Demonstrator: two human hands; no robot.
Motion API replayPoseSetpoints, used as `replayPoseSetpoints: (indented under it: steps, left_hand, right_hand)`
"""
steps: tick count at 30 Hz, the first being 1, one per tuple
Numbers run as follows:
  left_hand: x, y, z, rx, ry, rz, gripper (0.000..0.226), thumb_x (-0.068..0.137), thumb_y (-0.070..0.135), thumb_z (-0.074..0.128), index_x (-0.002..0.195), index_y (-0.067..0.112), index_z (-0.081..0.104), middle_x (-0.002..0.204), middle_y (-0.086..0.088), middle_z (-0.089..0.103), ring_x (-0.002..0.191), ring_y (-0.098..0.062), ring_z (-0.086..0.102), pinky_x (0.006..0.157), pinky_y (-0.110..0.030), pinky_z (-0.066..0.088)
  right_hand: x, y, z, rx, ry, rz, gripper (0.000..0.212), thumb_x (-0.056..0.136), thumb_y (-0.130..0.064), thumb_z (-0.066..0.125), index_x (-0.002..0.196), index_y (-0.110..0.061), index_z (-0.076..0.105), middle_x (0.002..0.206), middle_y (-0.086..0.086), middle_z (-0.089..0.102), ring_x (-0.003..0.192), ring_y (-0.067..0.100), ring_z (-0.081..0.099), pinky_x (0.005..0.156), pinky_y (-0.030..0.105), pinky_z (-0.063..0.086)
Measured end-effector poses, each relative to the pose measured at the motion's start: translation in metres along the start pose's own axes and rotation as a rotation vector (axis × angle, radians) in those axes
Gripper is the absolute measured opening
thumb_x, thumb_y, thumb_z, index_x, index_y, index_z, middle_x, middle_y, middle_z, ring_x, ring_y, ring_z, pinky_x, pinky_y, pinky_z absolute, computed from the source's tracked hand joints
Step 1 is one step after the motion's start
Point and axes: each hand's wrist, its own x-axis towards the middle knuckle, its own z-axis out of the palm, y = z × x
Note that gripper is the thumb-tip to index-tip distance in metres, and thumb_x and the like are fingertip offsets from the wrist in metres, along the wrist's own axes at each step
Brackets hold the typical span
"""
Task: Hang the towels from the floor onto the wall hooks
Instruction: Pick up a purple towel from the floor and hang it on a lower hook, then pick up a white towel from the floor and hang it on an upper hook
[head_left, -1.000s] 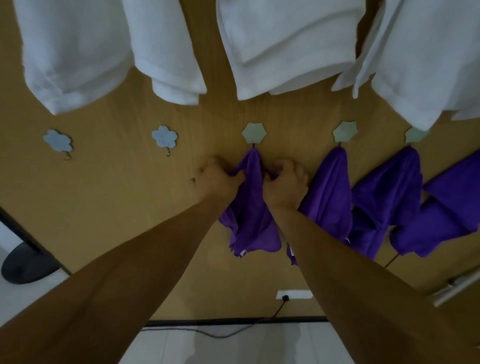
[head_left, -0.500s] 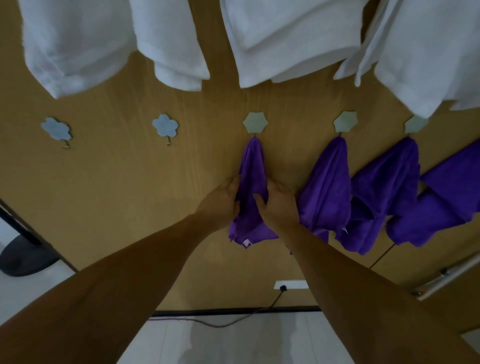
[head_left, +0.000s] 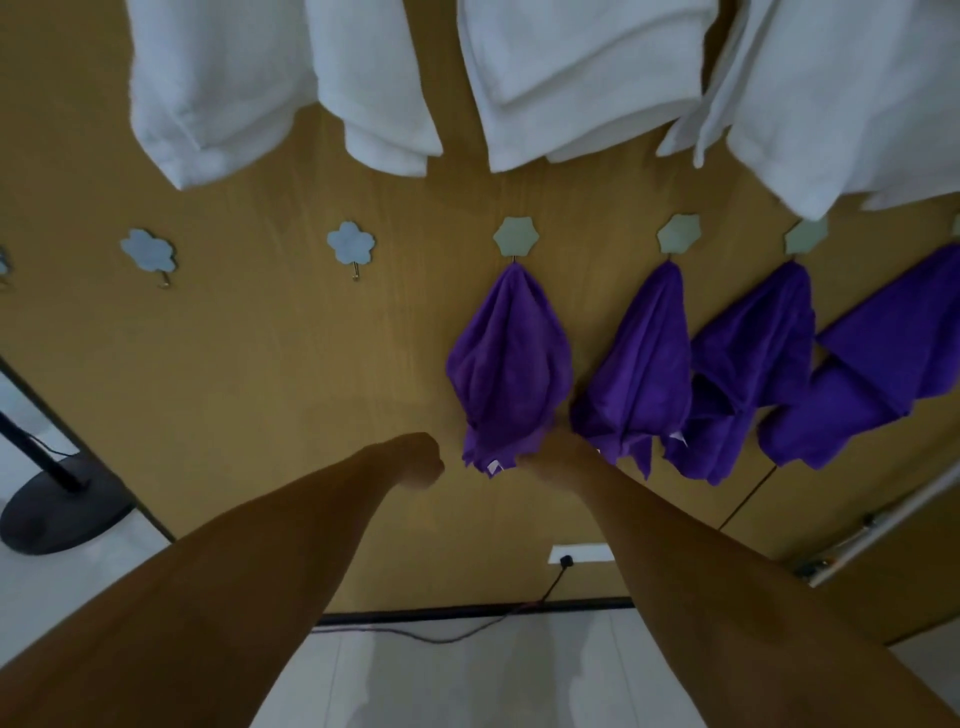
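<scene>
A purple towel (head_left: 509, 364) hangs spread from a green hexagon hook (head_left: 514, 236) on the wooden wall. My left hand (head_left: 422, 460) is curled into a fist just left of the towel's lower edge, apart from it and holding nothing. My right hand (head_left: 555, 457) is blurred at the towel's lower right corner; its fingers cannot be made out. Three more purple towels (head_left: 639, 374) (head_left: 753, 353) (head_left: 883, 374) hang on hooks to the right. Two blue flower hooks (head_left: 350, 244) (head_left: 148, 249) to the left carry nothing.
White towels (head_left: 571, 78) hang in a row above the hooks. A black stand base (head_left: 52, 514) sits on the floor at the left. A wall socket (head_left: 579, 553) with a cable is low on the wall, and a metal bar (head_left: 883, 525) is at the right.
Both hands have slid down the towel from near the hook to its lower edge. The left hand has let go, and the towel now hangs spread out.
</scene>
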Motion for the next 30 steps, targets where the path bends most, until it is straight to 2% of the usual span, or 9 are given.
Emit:
replayPoseSetpoints:
  steps: [4,7,10,12,15,17,19,27,30]
  left_hand:
    - [-0.018,-0.004,-0.007,-0.055,0.148,0.051,0.052,0.097,0.033,0.042,0.14,0.003,0.04,0.144,-0.015,0.044,0.131,-0.028,0.044,0.105,-0.035,0.038]
    - [-0.036,-0.004,-0.014,-0.142,0.264,0.097,0.06,0.093,0.034,0.049,0.143,0.004,0.035,0.143,-0.016,0.045,0.129,-0.03,0.046,0.104,-0.036,0.04]
    - [-0.057,-0.008,-0.014,-0.189,0.329,0.137,0.065,0.09,0.035,0.054,0.146,0.008,0.033,0.144,-0.016,0.043,0.129,-0.032,0.046,0.104,-0.038,0.04]
    - [-0.074,-0.018,-0.011,-0.203,0.349,0.134,0.067,0.09,0.036,0.056,0.147,0.011,0.032,0.147,-0.017,0.039,0.13,-0.034,0.044,0.105,-0.038,0.039]
    - [-0.105,-0.043,-0.001,-0.241,0.343,0.065,0.067,0.091,0.039,0.056,0.148,0.013,0.031,0.147,-0.016,0.037,0.129,-0.035,0.044,0.105,-0.038,0.039]
    - [-0.129,-0.065,0.01,-0.27,0.341,-0.006,0.067,0.092,0.041,0.054,0.148,0.015,0.03,0.148,-0.014,0.035,0.129,-0.035,0.043,0.105,-0.039,0.039]
    - [-0.154,-0.088,0.023,-0.314,0.35,-0.087,0.067,0.092,0.041,0.054,0.149,0.015,0.029,0.15,-0.014,0.033,0.13,-0.035,0.042,0.105,-0.04,0.04]
    - [-0.288,-0.166,0.145,-0.512,0.321,-0.49,0.068,0.089,0.038,0.059,0.147,0.014,0.033,0.148,-0.015,0.036,0.13,-0.035,0.043,0.105,-0.039,0.038]
    - [-0.357,-0.202,0.196,-0.566,0.286,-0.647,0.062,0.089,0.038,0.058,0.142,0.014,0.039,0.141,-0.015,0.044,0.123,-0.034,0.048,0.1,-0.039,0.042]
  right_hand:
    - [-0.026,0.002,0.008,0.008,-0.053,-0.059,0.041,0.089,-0.034,0.057,0.122,-0.01,0.054,0.123,0.009,0.058,0.106,0.025,0.058,0.092,0.035,0.049]
    - [-0.048,-0.01,0.012,0.002,-0.018,-0.073,0.033,0.09,-0.042,0.056,0.106,-0.013,0.058,0.105,0.005,0.057,0.101,0.024,0.058,0.086,0.035,0.048]
    - [-0.072,-0.026,0.018,0.046,0.035,-0.119,0.027,0.091,-0.04,0.058,0.076,-0.019,0.048,0.077,-0.004,0.05,0.081,0.016,0.055,0.064,0.021,0.044]
    - [-0.086,-0.039,0.024,0.073,0.052,-0.147,0.028,0.09,-0.036,0.061,0.075,-0.019,0.045,0.071,-0.006,0.045,0.074,0.015,0.052,0.062,0.023,0.039]
    - [-0.105,-0.063,0.035,-0.03,-0.029,-0.2,0.035,0.09,-0.04,0.061,0.108,-0.011,0.052,0.101,0.006,0.058,0.097,0.023,0.057,0.084,0.033,0.047]
    - [-0.118,-0.079,0.045,-0.108,-0.068,-0.273,0.059,0.091,-0.043,0.058,0.136,-0.007,0.044,0.135,0.014,0.05,0.123,0.029,0.05,0.102,0.041,0.043]
    - [-0.131,-0.094,0.059,-0.142,-0.11,-0.348,0.069,0.09,-0.046,0.057,0.144,-0.008,0.037,0.145,0.014,0.041,0.13,0.031,0.045,0.105,0.043,0.041]
    - [-0.201,-0.149,0.167,-0.24,-0.439,-0.66,0.062,0.09,-0.044,0.058,0.136,-0.005,0.046,0.135,0.016,0.051,0.119,0.032,0.053,0.101,0.043,0.046]
    - [-0.242,-0.169,0.22,-0.326,-0.556,-0.767,0.024,0.087,-0.039,0.061,0.096,-0.017,0.058,0.115,0.011,0.059,0.11,0.028,0.058,0.097,0.041,0.048]
